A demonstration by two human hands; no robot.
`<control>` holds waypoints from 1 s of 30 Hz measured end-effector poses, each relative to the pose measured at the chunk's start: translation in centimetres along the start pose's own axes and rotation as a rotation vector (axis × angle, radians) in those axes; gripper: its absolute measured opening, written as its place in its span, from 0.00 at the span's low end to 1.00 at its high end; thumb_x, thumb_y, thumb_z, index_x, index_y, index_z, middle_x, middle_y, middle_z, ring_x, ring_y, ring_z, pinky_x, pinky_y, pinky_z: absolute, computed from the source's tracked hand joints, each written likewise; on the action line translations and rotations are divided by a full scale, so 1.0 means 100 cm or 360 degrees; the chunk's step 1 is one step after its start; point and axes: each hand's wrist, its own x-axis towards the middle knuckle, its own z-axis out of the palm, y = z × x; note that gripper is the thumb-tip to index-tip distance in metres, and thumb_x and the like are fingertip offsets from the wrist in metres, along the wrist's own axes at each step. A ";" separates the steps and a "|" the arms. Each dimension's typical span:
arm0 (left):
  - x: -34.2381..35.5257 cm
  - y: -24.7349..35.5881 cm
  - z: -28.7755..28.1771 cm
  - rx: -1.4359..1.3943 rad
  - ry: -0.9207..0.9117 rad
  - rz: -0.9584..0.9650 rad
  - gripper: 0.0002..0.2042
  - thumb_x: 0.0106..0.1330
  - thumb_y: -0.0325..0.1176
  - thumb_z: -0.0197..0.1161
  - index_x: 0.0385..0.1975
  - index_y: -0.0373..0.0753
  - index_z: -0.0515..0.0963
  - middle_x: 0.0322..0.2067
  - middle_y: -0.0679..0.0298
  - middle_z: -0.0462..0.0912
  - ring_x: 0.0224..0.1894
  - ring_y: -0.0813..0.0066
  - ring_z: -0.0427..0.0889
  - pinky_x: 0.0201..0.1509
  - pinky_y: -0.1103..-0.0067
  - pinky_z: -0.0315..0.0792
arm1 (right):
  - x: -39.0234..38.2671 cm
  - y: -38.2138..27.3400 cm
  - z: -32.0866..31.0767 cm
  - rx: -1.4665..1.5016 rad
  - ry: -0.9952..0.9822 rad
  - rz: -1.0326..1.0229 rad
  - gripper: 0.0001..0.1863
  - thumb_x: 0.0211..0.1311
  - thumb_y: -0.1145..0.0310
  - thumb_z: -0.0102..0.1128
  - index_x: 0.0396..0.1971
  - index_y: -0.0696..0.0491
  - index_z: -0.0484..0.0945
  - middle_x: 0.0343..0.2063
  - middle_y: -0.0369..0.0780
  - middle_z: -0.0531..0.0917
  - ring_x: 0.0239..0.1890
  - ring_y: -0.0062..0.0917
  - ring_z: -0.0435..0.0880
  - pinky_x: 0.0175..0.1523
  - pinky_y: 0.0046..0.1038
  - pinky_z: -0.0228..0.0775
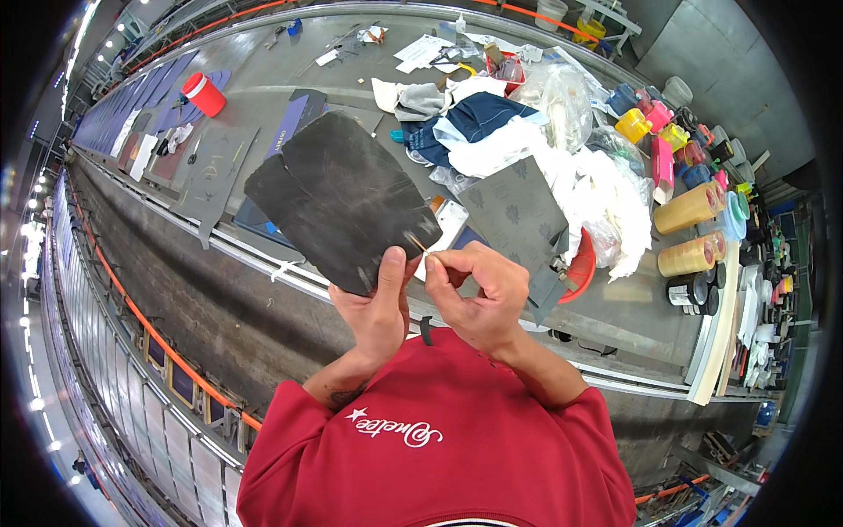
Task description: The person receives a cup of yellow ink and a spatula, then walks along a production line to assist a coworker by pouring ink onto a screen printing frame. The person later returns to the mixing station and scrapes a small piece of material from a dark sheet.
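A dark, scuffed sheet of stiff black material [338, 198], cut with curved edges, is held up in front of the chest, its lower corner pinched in the fingers of the left hand [379, 307]. The thumb [391, 268] lies flat on the sheet's near face and the other fingers are closed behind it, so the sheet fans up and away to the left above them. Just to the right of that thumb, the right hand [479, 294] has its fingers curled shut on a thin, pale stick [415, 242], whose tip touches the sheet's right edge right above the left thumb. The two hands sit close together, nearly touching.

Beyond the fingers runs the long grey counter [263, 83]. Right behind the right hand lies a grey patterned sheet [518, 220], and past it a heap of white plastic wrap and cloth [597, 198] with a dark blue garment [479, 119] on top. Farther right of the fingers stand two yellowish rolls [689, 230] and a cluster of small coloured jars [659, 123]. A red bowl edge [584, 268] shows just right of the right hand. Far up and left of the fingers a red cup [204, 94] stands on the counter beside more flat dark pieces [211, 171]. Below the hands is the person's red sweatshirt [439, 439].
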 end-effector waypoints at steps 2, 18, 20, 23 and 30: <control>0.003 0.000 -0.002 0.0008 0.0022 0.0004 0.14 0.73 0.18 0.57 0.56 0.35 0.74 0.50 0.60 0.82 0.47 0.73 0.86 0.52 0.75 0.86 | 0.000 0.003 0.000 -0.0038 0.0029 -0.0130 0.06 0.53 0.82 0.72 0.31 0.57 0.86 0.18 0.35 0.80 0.18 0.15 0.75 0.22 0.20 0.64; 0.002 0.002 -0.007 0.0045 0.0052 -0.0013 0.14 0.73 0.18 0.57 0.56 0.35 0.75 0.48 0.61 0.83 0.47 0.74 0.86 0.51 0.76 0.86 | -0.002 0.012 -0.002 -0.0542 -0.0017 -0.0736 0.20 0.42 0.80 0.76 0.40 0.54 0.86 0.20 0.30 0.75 0.18 0.20 0.73 0.24 0.25 0.60; -0.001 0.003 -0.002 0.0062 0.0016 -0.0009 0.14 0.73 0.18 0.58 0.56 0.35 0.75 0.48 0.61 0.83 0.47 0.74 0.86 0.51 0.77 0.86 | -0.001 0.012 -0.003 -0.0543 -0.0016 -0.0751 0.20 0.43 0.80 0.76 0.40 0.54 0.86 0.20 0.30 0.74 0.18 0.20 0.72 0.23 0.25 0.59; 0.003 0.003 -0.005 0.0037 0.0072 -0.0017 0.14 0.73 0.19 0.58 0.56 0.35 0.75 0.48 0.61 0.83 0.46 0.74 0.86 0.51 0.77 0.86 | -0.002 0.009 -0.004 -0.0585 -0.0041 -0.0761 0.19 0.44 0.79 0.76 0.41 0.54 0.86 0.21 0.30 0.73 0.18 0.20 0.71 0.23 0.25 0.58; 0.000 0.001 -0.010 0.0090 -0.0003 0.0038 0.13 0.73 0.19 0.58 0.55 0.34 0.75 0.48 0.61 0.83 0.46 0.74 0.86 0.50 0.78 0.86 | -0.003 0.006 -0.002 -0.0611 -0.0056 -0.0739 0.23 0.35 0.83 0.76 0.39 0.54 0.87 0.19 0.31 0.73 0.18 0.22 0.70 0.24 0.26 0.58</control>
